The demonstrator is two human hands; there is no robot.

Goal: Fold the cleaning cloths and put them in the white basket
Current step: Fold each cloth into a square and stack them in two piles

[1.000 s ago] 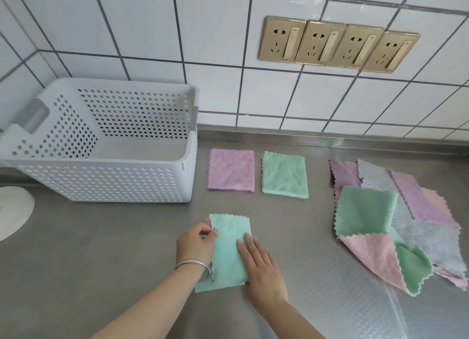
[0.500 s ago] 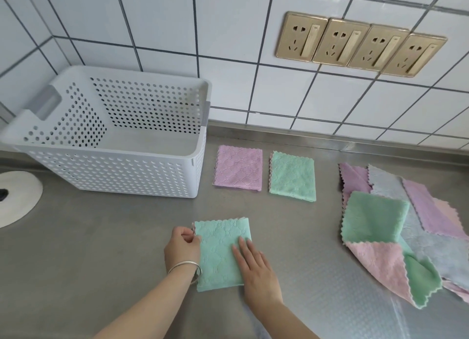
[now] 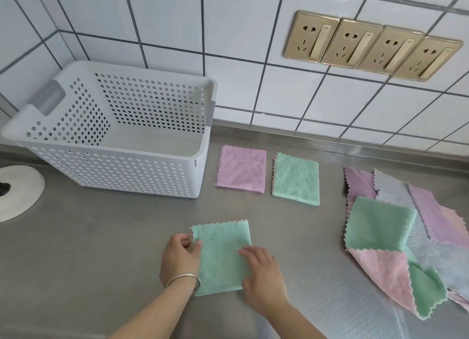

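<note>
Since earlier, left hand point(image 3: 179, 257) pinches green cloth point(image 3: 220, 258) edge; right hand point(image 3: 264, 275) still presses flat.

Table point(image 3: 101, 249) is brushed metal, dull sheen, with a fine embossed dot texture at right. Basket point(image 3: 121, 171) is matt white perforated plastic; cloths point(image 3: 396, 227) are soft fuzzy microfibre, folded ones point(image 3: 220, 257) showing a quilted weave. Wall tiles point(image 3: 165, 16) glossy white, sockets point(image 3: 373, 46) brushed gold-tone.

Steel counter point(image 3: 101, 249) bears basket point(image 3: 121, 171), cloths point(image 3: 295, 178).
</note>
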